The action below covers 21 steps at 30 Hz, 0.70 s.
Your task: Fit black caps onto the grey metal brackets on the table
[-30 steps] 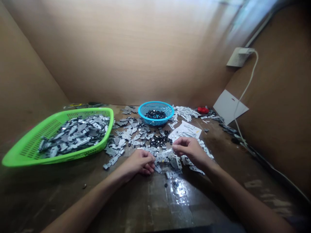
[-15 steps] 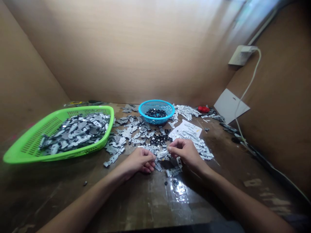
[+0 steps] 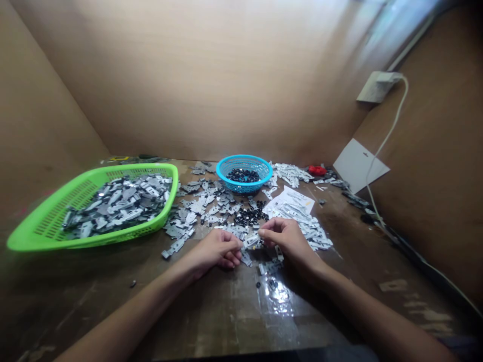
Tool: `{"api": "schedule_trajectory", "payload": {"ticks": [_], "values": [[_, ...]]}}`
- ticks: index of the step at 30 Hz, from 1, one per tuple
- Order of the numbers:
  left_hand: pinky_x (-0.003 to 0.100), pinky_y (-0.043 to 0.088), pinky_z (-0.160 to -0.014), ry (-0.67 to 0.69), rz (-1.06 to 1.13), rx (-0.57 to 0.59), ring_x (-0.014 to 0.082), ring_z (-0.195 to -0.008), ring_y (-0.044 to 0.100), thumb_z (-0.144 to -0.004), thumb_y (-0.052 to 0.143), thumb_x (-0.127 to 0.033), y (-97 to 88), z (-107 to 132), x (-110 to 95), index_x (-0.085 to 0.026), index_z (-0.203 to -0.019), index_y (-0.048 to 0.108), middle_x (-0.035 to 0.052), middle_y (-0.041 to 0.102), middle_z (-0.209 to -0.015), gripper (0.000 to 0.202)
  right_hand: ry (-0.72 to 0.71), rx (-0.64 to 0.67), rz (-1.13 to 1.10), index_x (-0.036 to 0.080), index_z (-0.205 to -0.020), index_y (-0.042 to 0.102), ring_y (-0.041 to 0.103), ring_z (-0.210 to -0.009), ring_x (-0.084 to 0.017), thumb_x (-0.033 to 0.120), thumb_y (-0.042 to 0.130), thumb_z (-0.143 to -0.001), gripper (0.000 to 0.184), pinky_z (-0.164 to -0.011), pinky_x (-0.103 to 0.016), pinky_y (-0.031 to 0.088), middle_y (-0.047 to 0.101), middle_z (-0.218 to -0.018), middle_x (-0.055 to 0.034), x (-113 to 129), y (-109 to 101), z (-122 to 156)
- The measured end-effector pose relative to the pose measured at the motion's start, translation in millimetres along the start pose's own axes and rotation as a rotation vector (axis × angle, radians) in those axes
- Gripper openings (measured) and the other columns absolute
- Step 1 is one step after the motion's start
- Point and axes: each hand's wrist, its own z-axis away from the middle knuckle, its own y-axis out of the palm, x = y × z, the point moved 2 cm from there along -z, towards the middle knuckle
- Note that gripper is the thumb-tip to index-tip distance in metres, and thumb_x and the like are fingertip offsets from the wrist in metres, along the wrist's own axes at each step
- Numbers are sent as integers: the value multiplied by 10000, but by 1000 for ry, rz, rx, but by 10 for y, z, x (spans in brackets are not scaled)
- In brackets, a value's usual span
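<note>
The left hand [image 3: 216, 250] was curled loosely, its fingers [image 3: 234, 251] bent inward and closed toward the thumb. The right hand [image 3: 287, 241] sat slightly higher, with its fingertips [image 3: 263, 235] pinched together and pointing left. The two hands faced each other, just apart. The bare left forearm [image 3: 121, 314] and right forearm [image 3: 372, 318] angled in from the bottom corners of the view, both wrists gently bent.

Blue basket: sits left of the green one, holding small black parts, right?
Not quite: the head view shows the blue basket to the right of the green basket, not left of it. It does hold small black parts.
</note>
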Motion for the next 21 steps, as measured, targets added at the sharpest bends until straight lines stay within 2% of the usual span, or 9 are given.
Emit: {"api": "schedule_trajectory", "payload": {"ticks": [5, 8, 12, 16, 19, 21], "values": [[184, 441, -528, 2, 27, -7, 95, -586, 596, -700, 601, -377, -16, -6, 8, -130, -741, 558, 43, 632, -704, 254, -55, -70, 112, 126, -729, 637, 521, -578, -117, 359, 666, -662, 244, -523, -224, 397, 621, -677, -37, 38, -39, 18], [182, 439, -535, 17, 36, -14, 93, -593, 595, -707, 599, -385, -23, -15, 8, -131, -756, 556, 42, 630, -713, 263, -56, -69, 158, 125, -755, 657, 535, -626, -128, 352, 649, -677, 240, -557, -228, 406, 635, -719, -47, 13, -65, 2], [188, 438, -537, 69, -5, -18, 105, -609, 601, -710, 591, -434, -19, -4, -16, -131, -770, 556, 46, 630, -719, 311, 3, -44, 99, 125, -819, 647, 481, -516, -88, 346, 675, -651, 278, -460, -194, 355, 617, -676, -23, -70, -86, -42], [193, 431, -531, 144, -64, -30, 102, -586, 590, -719, 570, -460, -4, 19, -50, -126, -783, 568, 46, 623, -704, 340, 170, 80, 0, 140, -954, 627, 355, -359, -50, 413, 660, -669, 396, -329, -164, 219, 517, -494, 37, -154, -106, -67], [197, 432, -532, 176, -96, -20, 100, -578, 585, -729, 557, -459, 7, 25, -54, -129, -780, 572, 41, 620, -697, 335, 262, 223, -32, 117, -876, 637, 297, -309, -40, 463, 615, -705, 386, -301, -157, 158, 446, -402, 55, -182, -121, -65], [196, 433, -533, 181, -103, -15, 98, -575, 583, -741, 548, -449, 10, 24, -49, -130, -785, 568, 38, 619, -693, 322, 253, 251, -52, 110, -806, 627, 279, -306, -33, 463, 614, -708, 366, -301, -156, 152, 432, -393, 60, -192, -128, -67]]}}
